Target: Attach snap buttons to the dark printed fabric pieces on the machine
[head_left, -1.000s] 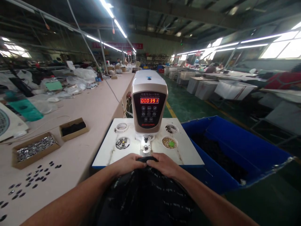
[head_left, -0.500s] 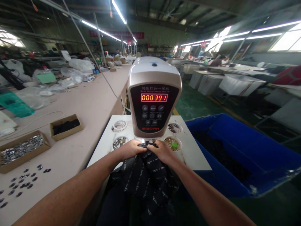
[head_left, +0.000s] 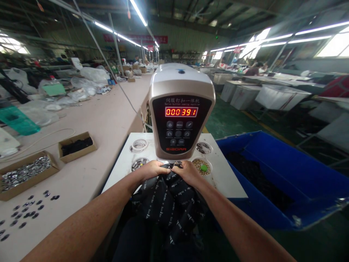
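Observation:
A button machine [head_left: 182,87] with a red display reading 000391 stands in front of me. Just below its head, my left hand [head_left: 153,170] and my right hand [head_left: 188,172] pinch the top edge of a black cloth [head_left: 167,200] with white lettering. Their thumbs nearly meet. The cloth hangs in folds over the front of the white machine table [head_left: 229,178]. What lies under the machine head is hidden by my fingers. Round wells in the tabletop hold small metal parts [head_left: 201,166], with a green piece among them.
On the long table [head_left: 109,120] at left are a box of metal parts [head_left: 27,174], a box of black pieces [head_left: 76,145], scattered dark discs [head_left: 25,211] and plastic bags [head_left: 94,75]. A blue bin [head_left: 305,174] with dark cloth stands at right.
The cloth's folds have shifted and spread out below my hands. Both hands keep their pinch under the machine head. The machine appears slightly further right in view.

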